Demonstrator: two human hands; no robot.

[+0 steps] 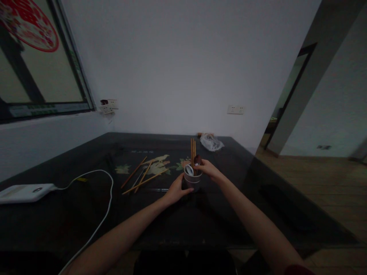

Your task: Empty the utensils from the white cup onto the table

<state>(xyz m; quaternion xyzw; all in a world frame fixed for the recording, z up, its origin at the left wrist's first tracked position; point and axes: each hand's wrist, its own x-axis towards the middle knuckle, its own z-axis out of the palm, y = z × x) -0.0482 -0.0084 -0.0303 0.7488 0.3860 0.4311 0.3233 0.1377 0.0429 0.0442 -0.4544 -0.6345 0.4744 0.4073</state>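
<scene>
On table, chopsticks [193, 151] stand upright in cup [192, 180].

I see a dim room with a plain white back wall [186, 65] carrying two white socket plates [235, 109]. Dark-framed window [43, 80] on the left, red round paper decal [31, 26] on its glass. Large black glossy table [71, 214] with a floral inlay. Light wooden plank floor [315, 183] to the right, dark doorway [289, 95] beyond.

Dark table [229, 214]; chopsticks [140, 179], cup [193, 181], white cable [100, 214], plastic bag [211, 142] on it.
</scene>
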